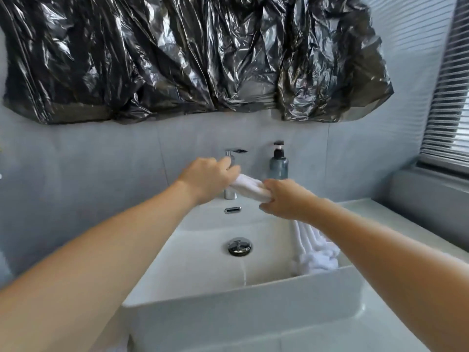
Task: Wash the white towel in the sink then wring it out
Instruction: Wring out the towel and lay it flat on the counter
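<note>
Both hands clenched on towel (250,187) over sink (243,304) back edge by tap (231,193): left hand (212,177) and right hand (284,201) grip a rolled stretch to twist water out; tail hangs into right side of basin.

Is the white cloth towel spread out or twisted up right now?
Twisted. The white cloth towel is a tight roll gripped between the left hand and right hand, its tail hanging into the sink.
</note>
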Tool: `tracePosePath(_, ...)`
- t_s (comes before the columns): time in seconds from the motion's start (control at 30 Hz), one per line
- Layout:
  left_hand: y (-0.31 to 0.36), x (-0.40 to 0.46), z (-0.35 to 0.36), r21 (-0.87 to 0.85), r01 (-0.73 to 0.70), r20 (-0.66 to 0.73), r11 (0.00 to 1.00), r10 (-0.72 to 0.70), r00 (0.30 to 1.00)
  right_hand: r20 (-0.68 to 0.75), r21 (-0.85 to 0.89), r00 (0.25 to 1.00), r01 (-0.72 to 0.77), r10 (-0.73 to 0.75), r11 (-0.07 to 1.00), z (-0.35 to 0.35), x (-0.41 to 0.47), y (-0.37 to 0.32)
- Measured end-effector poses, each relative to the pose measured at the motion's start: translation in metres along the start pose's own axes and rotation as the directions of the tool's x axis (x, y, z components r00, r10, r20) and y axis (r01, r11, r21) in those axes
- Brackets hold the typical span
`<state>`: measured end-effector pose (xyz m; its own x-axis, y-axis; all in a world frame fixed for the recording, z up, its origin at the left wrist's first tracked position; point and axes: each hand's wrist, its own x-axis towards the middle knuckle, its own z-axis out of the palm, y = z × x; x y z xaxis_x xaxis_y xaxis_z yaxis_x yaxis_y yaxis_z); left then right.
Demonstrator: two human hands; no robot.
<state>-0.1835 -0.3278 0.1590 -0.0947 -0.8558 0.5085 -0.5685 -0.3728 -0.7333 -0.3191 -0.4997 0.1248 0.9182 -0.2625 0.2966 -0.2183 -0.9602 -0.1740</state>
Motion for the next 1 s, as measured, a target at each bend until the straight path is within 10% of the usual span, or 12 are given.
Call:
tracePosePath(0.17, 0.005, -0.027, 0.045, 0.018, -0.167, -0.028, 0.986, 0.167, 0.986, 0.675, 0.571, 0.729, -0.423, -0.111, 0.703, 0.041, 0.019, 0.004)
tracePosePath(0.43, -0.016, -0.038, 0.079, 0.029, -0.284, -0.07, 0.958, 0.285, 0.956, 0.567, 0.82, 0.61, -0.485, -0.554, 0.304, 0.103, 0.068, -0.007)
tracePosePath(0.57, -0.014, -0.053, 0.097, -0.112, -0.32, 0.032, 0.941, 0.325, 0.945, 0.666, 0.74, 0.505, -0.539, -0.549, 0.403, 0.112, 0.071, -0.023)
tracePosePath(0.67, 0.0, -0.053, 0.097, -0.306, -0.125, 0.394, 0.944, 0.245, 0.886, 0.627, 0.646, 0.716, -0.259, -0.306, 0.718, 0.117, 0.069, -0.029)
tracePosePath(0.7, 0.007, -0.049, 0.095, -0.327, 0.093, 0.635, 0.941, 0.146, 0.759, 0.54, 0.546, 0.81, -0.129, -0.23, 0.828, 0.118, 0.069, -0.031)
tracePosePath(0.77, 0.019, -0.039, 0.093, -0.289, 0.602, 0.945, 0.744, 0.119, 0.306, 0.358, 0.348, 0.917, 0.043, -0.175, 0.936, 0.118, 0.069, -0.034)
tracePosePath(0.83, 0.024, -0.033, 0.096, -0.199, 0.86, 0.955, 0.469, 0.288, 0.064, 0.301, 0.24, 0.935, 0.117, -0.189, 0.964, 0.119, 0.066, -0.035)
tracePosePath(0.9, 0.024, -0.039, 0.098, -0.156, 0.952, 0.925, 0.262, 0.378, 0.047, 0.259, 0.211, 0.943, 0.158, -0.211, 0.965, 0.121, 0.063, -0.031)
tracePosePath(1.0, 0.024, -0.054, 0.101, -0.176, 0.975, 0.905, -0.134, 0.367, 0.214, 0.185, 0.301, 0.959, 0.15, -0.212, 0.942, 0.121, 0.068, -0.021)
